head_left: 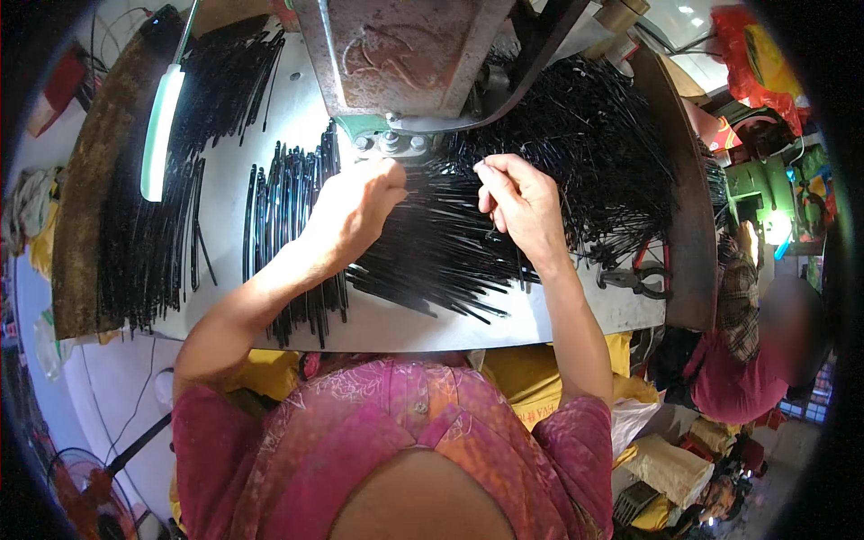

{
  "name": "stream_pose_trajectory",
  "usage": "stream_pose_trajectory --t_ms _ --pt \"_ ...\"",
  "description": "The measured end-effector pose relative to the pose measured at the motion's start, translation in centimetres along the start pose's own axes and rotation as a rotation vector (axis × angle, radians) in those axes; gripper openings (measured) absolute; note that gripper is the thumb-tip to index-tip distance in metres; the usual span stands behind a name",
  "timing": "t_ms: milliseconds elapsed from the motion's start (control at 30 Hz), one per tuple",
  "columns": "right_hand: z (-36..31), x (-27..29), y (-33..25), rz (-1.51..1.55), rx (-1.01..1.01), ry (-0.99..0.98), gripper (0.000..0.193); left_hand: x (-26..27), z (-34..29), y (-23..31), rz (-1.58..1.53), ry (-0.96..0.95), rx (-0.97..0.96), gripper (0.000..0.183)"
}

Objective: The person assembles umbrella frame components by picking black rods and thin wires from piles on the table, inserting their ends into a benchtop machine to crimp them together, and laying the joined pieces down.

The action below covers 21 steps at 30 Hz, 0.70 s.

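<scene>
Thin black rods cover much of the pale metal worktable, and a fanned pile of them (432, 261) lies between my hands. My left hand (360, 211) is closed just below the bolted clamp (389, 142) at the foot of a machine, fingers curled out of sight; whatever it grips is hidden. To its right, my right hand (524, 202) is closed in a pinch, thumb against forefinger, at the edge of a large tangled heap of rods (585, 144). Anything between those fingertips is too small to name. An upright row of rods (297, 234) stretches beside my left forearm.
The worn machine head (396, 54) hangs over the far middle of the table (414, 335). More rods (162, 225) lie at the left beside a lit white lamp (164, 135). Pliers (634, 281) rest near the right rim (693, 234). Another person (742, 360) sits at far right.
</scene>
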State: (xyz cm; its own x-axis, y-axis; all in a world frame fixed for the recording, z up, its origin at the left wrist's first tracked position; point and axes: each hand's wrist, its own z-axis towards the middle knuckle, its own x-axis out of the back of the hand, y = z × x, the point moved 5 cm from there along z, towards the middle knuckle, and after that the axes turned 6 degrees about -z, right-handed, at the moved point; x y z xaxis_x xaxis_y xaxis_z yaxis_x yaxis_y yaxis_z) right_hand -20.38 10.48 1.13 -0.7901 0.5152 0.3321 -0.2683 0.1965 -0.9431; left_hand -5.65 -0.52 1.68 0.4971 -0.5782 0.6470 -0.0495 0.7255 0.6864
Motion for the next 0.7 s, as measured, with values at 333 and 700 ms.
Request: stream_pose_trajectory --t_ms 333,700 --pt "1.4 -2.7 -0.1 0.027 -0.01 -0.175 0.017 -0.7 -1.2 -2.6 -0.818 -0.131 0.564 0.017" --pt "2.2 -3.9 -0.3 -0.073 0.077 -0.233 0.015 -0.9 -1.8 -2.3 -0.805 -0.162 0.662 0.013"
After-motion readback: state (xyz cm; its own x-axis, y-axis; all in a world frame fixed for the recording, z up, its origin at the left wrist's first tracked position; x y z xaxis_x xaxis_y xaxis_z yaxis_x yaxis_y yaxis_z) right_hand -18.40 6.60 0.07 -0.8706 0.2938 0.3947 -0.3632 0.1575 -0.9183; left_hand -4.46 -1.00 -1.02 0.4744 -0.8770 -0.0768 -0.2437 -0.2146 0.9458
